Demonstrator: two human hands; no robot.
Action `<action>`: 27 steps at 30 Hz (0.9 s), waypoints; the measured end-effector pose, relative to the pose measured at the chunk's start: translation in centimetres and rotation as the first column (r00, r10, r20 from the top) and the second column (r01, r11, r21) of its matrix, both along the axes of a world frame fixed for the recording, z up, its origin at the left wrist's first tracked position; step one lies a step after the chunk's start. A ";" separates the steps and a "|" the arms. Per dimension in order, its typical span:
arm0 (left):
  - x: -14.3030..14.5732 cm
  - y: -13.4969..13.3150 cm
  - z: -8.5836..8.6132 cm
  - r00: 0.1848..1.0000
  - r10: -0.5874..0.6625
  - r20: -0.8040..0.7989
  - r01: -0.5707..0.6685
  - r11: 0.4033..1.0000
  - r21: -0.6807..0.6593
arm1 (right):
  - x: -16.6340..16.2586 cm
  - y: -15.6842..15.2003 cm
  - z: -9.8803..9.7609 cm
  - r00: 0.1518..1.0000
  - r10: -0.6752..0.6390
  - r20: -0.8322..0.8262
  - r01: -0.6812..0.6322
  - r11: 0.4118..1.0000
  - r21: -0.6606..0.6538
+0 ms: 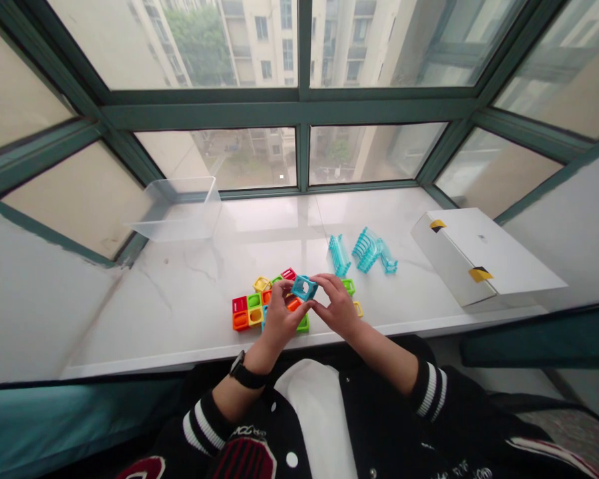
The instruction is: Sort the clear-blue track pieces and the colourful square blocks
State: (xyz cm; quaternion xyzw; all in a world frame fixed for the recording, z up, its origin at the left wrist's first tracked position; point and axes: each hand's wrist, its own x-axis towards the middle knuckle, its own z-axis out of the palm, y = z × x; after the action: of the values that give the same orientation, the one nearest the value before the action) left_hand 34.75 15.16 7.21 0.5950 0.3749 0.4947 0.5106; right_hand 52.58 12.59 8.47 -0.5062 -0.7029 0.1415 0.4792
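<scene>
A blue hollow toy block [305, 288] with a round opening is held up between both hands, above the white sill. My left hand [281, 316] grips its left side, and my right hand [338, 306] pinches it from the right. Below and around the hands lie several coloured toy blocks: a red one [239, 304], an orange one [240, 321], a green one [254, 301] and a yellow one [262, 285]. Part of this cluster is hidden behind my hands. Another green block [348, 287] and a yellow piece [358, 309] lie just beyond my right hand.
Translucent teal track pieces [367, 250] rest on the white sill [190, 299] behind my right hand. At the back left stands a clear plastic bin [180, 229]. A white box [489, 256] with yellow-and-black tabs is at the right. Green-framed windows enclose the sill.
</scene>
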 end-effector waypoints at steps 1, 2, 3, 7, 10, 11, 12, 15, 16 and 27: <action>-0.1 0.0 0.0 1.000 -0.016 0.009 0.016 1.000 0.002 | 0.1 0.1 0.1 1.000 0.012 -0.022 -0.012 1.000 -0.006; -0.2 0.0 0.0 0.999 -0.029 0.021 0.029 1.000 0.001 | 0.3 0.2 0.2 0.998 0.028 -0.048 -0.029 0.999 -0.015; -0.3 0.1 0.1 0.999 -0.036 0.034 0.036 0.999 -0.004 | 0.6 0.3 0.2 0.996 0.049 -0.074 -0.051 0.998 -0.027; -0.7 0.4 0.5 0.996 -0.065 0.068 0.069 0.995 -0.067 | 1.7 0.5 0.2 0.980 0.160 -0.122 -0.171 0.982 -0.083; -0.8 0.6 0.5 0.987 -0.146 0.072 0.154 0.979 -0.136 | 2.4 0.5 -0.2 0.975 0.191 -0.111 -0.202 0.974 -0.101; -0.8 0.6 0.4 0.985 -0.158 0.073 0.168 0.974 -0.153 | 2.5 0.4 -0.4 0.976 0.189 -0.106 -0.200 0.975 -0.102; -0.7 0.6 0.4 0.984 -0.159 0.077 0.170 0.971 -0.166 | 2.5 0.3 -0.5 0.978 0.183 -0.100 -0.193 0.976 -0.103; -0.2 0.3 0.2 0.988 -0.134 0.079 0.146 0.972 -0.182 | 2.2 -0.1 -1.0 0.990 0.129 -0.061 -0.136 0.982 -0.130; 0.1 0.2 0.1 0.989 -0.128 0.071 0.139 0.973 -0.182 | 1.9 -0.2 -1.1 0.994 0.102 -0.040 -0.107 0.984 -0.140; -0.2 0.4 -0.9 0.981 -0.095 -0.168 0.104 0.993 0.049 | 2.2 -0.5 -1.1 1.000 -0.013 0.028 0.017 0.991 -0.132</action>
State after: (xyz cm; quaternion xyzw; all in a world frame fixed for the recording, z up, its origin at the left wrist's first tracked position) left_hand 34.58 15.56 6.34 0.6665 0.3714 0.4280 0.4843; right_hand 54.79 12.07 7.33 -0.5440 -0.6947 0.1773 0.4359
